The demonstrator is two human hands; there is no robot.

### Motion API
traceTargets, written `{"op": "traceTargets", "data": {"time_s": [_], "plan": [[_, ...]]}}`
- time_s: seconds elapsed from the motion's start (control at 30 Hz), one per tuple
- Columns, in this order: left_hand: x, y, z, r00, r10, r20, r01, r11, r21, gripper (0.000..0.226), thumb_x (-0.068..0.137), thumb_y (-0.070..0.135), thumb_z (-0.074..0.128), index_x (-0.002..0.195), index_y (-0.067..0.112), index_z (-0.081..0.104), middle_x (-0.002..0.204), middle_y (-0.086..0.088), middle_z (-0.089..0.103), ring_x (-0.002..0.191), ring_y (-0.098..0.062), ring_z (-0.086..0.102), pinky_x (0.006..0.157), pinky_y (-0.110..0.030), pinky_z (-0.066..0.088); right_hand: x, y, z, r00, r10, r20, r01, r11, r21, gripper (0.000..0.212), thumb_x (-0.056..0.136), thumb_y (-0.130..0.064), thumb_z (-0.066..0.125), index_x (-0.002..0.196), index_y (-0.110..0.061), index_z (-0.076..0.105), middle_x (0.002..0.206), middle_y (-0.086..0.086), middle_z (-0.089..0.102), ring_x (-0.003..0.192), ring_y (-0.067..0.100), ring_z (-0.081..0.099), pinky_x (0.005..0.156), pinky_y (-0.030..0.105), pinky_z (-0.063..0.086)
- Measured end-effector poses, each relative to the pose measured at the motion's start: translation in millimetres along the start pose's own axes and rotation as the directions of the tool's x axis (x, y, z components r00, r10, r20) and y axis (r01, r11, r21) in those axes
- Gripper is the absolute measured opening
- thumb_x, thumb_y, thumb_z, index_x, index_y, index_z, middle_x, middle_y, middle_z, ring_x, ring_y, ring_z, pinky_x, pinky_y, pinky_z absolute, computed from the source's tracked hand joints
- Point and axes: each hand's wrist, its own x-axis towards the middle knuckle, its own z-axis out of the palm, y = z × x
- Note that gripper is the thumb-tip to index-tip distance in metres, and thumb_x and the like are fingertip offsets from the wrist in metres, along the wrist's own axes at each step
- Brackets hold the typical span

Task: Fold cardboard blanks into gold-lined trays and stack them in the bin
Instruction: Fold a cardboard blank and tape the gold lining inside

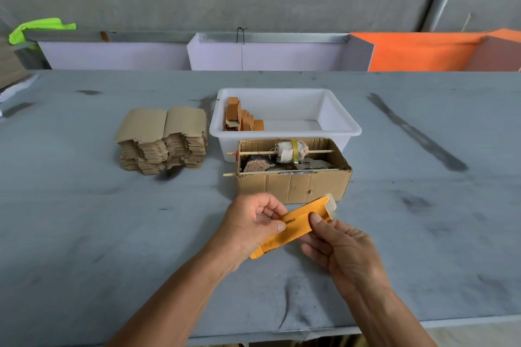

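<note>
Gold-lined blank (296,227) pinched between both hands (251,222) above the table (112,234).

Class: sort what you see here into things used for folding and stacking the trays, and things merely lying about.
Job: gold-lined blank held by left hand and right hand; stack of blanks; white bin with folded trays.

Lying about: cardboard box, green cloth.

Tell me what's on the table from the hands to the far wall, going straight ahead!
Gold-lined blank held in both hands → brown cardboard box with sticks across it → white bin holding a few folded trays.
</note>
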Motion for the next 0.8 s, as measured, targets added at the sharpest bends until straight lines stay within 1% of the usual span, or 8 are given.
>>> {"op": "traceTargets", "data": {"time_s": [0.17, 0.23, 0.3, 0.37, 0.43, 0.53, 0.63, 0.8], "plan": [[1.4, -0.9, -2.4, 1.0, 0.0, 0.013, 0.0, 1.0, -0.012, 0.021, 0.077, -0.003, 0.069, 0.082, 0.017, 0.069, 0.078, -0.003, 0.068, 0.071, -0.01, 0.063, 0.071, -0.026, 0.055, -0.9, 2.3, -0.3, 0.998, -0.049, 0.038, 0.049, 0.999, 0.019, 0.018, 0.067, -0.014, 0.067, 0.05, -0.011, 0.066, 0.071, 0.016, 0.072, 0.059, 0.017, 0.069, 0.055, 0.025, 0.058], [2.1, -0.6, -2.9, 1.0, 0.013, 0.012, -0.013, 1.0, -0.016, 0.022, 0.076, -0.005, 0.069, 0.081, 0.017, 0.068, 0.076, -0.002, 0.067, 0.069, -0.009, 0.062, 0.069, -0.024, 0.055, 0.0, 1.8, -0.4, 0.997, -0.045, 0.06, 0.044, 0.999, 0.025, 0.015, 0.068, -0.015, 0.068, 0.053, -0.011, 0.069, 0.074, 0.015, 0.072, 0.062, 0.018, 0.07, 0.06, 0.026, 0.059], [2.4, -0.6, -3.3, 1.0, 0.025, 0.011, -0.025, 1.0, -0.011, 0.025, 0.076, -0.006, 0.069, 0.078, 0.019, 0.068, 0.073, -0.001, 0.066, 0.068, -0.01, 0.061, 0.068, -0.023, 0.054, 1.8, -0.3, -0.1, 0.996, -0.045, 0.072, 0.044, 0.999, 0.014, 0.007, 0.066, -0.016, 0.07, 0.063, -0.011, 0.072, 0.076, 0.013, 0.073, 0.066, 0.017, 0.07, 0.063, 0.026, 0.058], [2.1, -0.9, -2.9, 0.999, 0.035, 0.025, -0.035, 0.999, 0.002, 0.028, 0.075, -0.006, 0.069, 0.076, 0.021, 0.068, 0.073, 0.0, 0.066, 0.068, -0.011, 0.062, 0.068, -0.023, 0.053, 3.9, -2.6, 0.8, 0.996, -0.063, 0.057, 0.063, 0.998, 0.009, 0.01, 0.063, -0.017, 0.071, 0.07, -0.011, 0.071, 0.071, 0.009, 0.071, 0.061, 0.016, 0.067, 0.058, 0.023, 0.055], [1.7, -0.6, -1.0, 0.999, 0.042, 0.016, -0.041, 0.999, -0.004, 0.028, 0.075, -0.005, 0.071, 0.077, 0.023, 0.068, 0.074, 0.001, 0.067, 0.069, -0.009, 0.063, 0.068, -0.02, 0.054, 5.7, -4.1, 2.6, 0.996, -0.083, 0.021, 0.082, 0.996, 0.031, 0.009, 0.062, -0.016, 0.071, 0.07, -0.012, 0.069, 0.066, 0.005, 0.069, 0.056, 0.014, 0.064, 0.053, 0.02, 0.052], [1.0, -2.0, 2.8, 0.997, -0.053, -0.054, 0.043, 0.984, -0.175, 0.03, 0.071, -0.006, 0.075, 0.084, 0.02, 0.067, 0.078, -0.003, 0.068, 0.067, -0.013, 0.064, 0.064, -0.023, 0.055, 7.6, -4.3, 5.3, 0.994, -0.1, -0.047, 0.105, 0.987, 0.118, 0.005, 0.067, -0.011, 0.069, 0.072, -0.014, 0.071, 0.066, 0.001, 0.07, 0.057, 0.011, 0.065, 0.052, 0.02, 0.054], [-2.8, -5.9, 7.6, 0.981, -0.19, -0.037, 0.168, 0.93, -0.326, 0.035, 0.067, -0.008, 0.077, 0.094, 0.01, 0.063, 0.079, -0.01, 0.069, 0.06, -0.02, 0.068, 0.058, -0.03, 0.058, 8.7, -2.4, 5.3, 0.989, -0.091, -0.113, 0.111, 0.977, 0.183, 0.008, 0.074, -0.007, 0.067, 0.081, -0.012, 0.067, 0.067, -0.001, 0.069, 0.058, 0.01, 0.065, 0.052, 0.019, 0.054], [-4.9, -12.8, 12.1, 0.971, -0.227, -0.071, 0.177, 0.889, -0.422, 0.034, 0.066, -0.013, 0.074, 0.092, 0.005, 0.062, 0.065, -0.007, 0.07, 0.056, -0.022, 0.069, 0.052, -0.027, 0.056, 5.4, 1.6, 7.3, 0.986, -0.088, -0.141, 0.118, 0.969, 0.217, 0.005, 0.08, -0.005, 0.065, 0.081, -0.01, 0.067, 0.066, 0.001, 0.07, 0.056, 0.011, 0.066, 0.051, 0.019, 0.055]]}}
